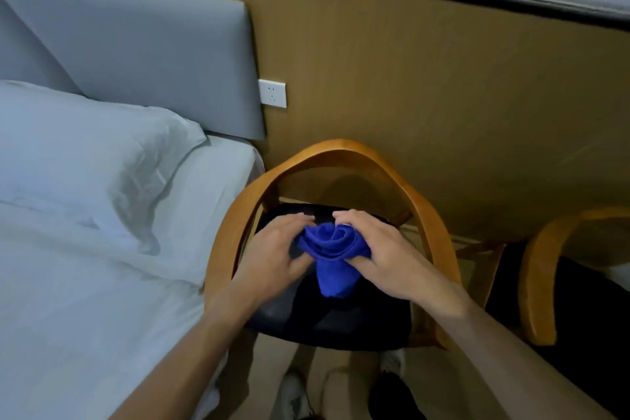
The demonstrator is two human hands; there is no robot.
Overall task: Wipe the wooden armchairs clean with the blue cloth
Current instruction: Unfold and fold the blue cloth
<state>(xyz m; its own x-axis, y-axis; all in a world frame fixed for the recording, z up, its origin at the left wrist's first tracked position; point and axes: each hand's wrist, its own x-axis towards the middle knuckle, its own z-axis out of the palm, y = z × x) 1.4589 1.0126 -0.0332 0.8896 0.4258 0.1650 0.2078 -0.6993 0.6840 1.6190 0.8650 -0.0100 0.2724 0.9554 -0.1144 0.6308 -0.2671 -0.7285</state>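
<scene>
Grip, left hand [272, 251]: fingers curled round the left side of the blue cloth [332, 251], thumb tucked under the bundle, fingertips reaching over its upper edge.
Grip, right hand [378, 249]: fingers bent over the right side of the same cloth, thumb pressed into its lower folds; both hands hold the cloth between them.
Blue cloth: bunched into a loose rosette of folds, with a tail hanging down from the bundle; held above the dark seat of the nearer chair, and whether the tail touches the seat cannot be told.
Wooden armchair [344, 150]: curved light-brown rail forms one continuous arch for back and arms; it stands against the wall, just beside the bed, with the hands inside the arch.
Seat [341, 320]: black, glossy cushion, partly covered by the hands and cloth.
Second armchair [542, 269]: same curved wooden rail and dark seat, at the right edge, near the first chair, only partly in view.
Bed [85, 283]: white sheet, on the left, its edge next to the first chair's left arm.
Pillow [85, 150]: white, creased, lying at the head of the bed.
Headboard [143, 54]: grey padded panel on the wall behind the pillow.
Wall socket [272, 93]: white plate on the brown wall, just right of the headboard, above the first chair.
Floor [269, 355]: tan, with the person's shoes visible beneath the seat's front edge.
</scene>
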